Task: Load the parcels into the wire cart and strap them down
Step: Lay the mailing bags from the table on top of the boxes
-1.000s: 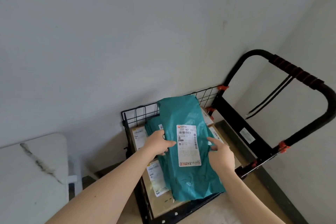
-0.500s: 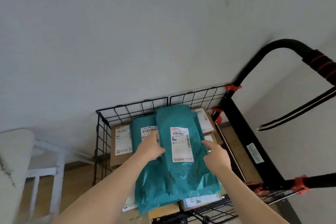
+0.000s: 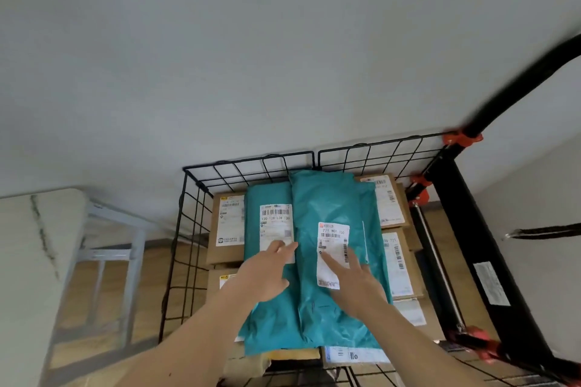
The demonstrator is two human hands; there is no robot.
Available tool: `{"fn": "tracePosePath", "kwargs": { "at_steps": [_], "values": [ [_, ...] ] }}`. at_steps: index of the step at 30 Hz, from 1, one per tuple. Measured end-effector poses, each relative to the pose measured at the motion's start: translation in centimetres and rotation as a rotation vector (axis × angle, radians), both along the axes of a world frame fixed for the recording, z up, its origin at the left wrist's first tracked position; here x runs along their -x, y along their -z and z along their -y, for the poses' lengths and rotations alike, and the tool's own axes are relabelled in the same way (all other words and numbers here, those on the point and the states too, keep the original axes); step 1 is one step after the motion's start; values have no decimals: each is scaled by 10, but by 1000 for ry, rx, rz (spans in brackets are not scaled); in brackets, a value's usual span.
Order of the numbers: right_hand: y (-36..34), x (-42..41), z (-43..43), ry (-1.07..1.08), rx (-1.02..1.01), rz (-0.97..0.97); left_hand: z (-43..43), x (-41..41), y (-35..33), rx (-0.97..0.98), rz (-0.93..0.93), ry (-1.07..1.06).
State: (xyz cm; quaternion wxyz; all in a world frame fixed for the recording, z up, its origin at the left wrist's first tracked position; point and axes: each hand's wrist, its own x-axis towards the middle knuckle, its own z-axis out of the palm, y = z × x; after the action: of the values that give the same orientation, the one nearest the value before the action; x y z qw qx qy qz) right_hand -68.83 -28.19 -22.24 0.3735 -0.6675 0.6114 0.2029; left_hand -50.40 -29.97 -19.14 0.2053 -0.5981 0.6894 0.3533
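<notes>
Teal mailers [image 3: 317,207] in wire cart [image 3: 251,163] by grey wall [image 3: 220,56], left hand [image 3: 267,273] and right hand [image 3: 355,280] flat on them

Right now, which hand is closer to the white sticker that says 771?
The right hand. It touches the 771 sticker; the left hand rests off to its left, on the other teal bag.

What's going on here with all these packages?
A person is loading parcels into a black wire cart. Their left hand rests on one teal plastic mailer bag, their right hand on a second teal mailer bag overlapping it. Both bags lie on brown cardboard boxes already in the cart. No strap crosses the load yet.
</notes>
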Motion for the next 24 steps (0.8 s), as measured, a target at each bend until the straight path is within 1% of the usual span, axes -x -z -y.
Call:
{"fn": "tracePosePath", "kwargs": {
  "at_steps": [6,11,14,18,24],
  "values": [
    [-6,-8,0,13,22,-38,-11,-22,-12,76,-53,-144],
    [-29,-29,-2,26,175,-63,-24,-66,-30,159,-102,-218],
    [-49,-52,-7,54,243,-20,-35,-92,-46,230,-130,-244],
    [-75,-96,-21,32,331,57,-63,-131,-68,353,-174,-294],
    [-113,-194,-58,-49,476,181,-124,-212,-96,497,-223,-405]
  ]
}}
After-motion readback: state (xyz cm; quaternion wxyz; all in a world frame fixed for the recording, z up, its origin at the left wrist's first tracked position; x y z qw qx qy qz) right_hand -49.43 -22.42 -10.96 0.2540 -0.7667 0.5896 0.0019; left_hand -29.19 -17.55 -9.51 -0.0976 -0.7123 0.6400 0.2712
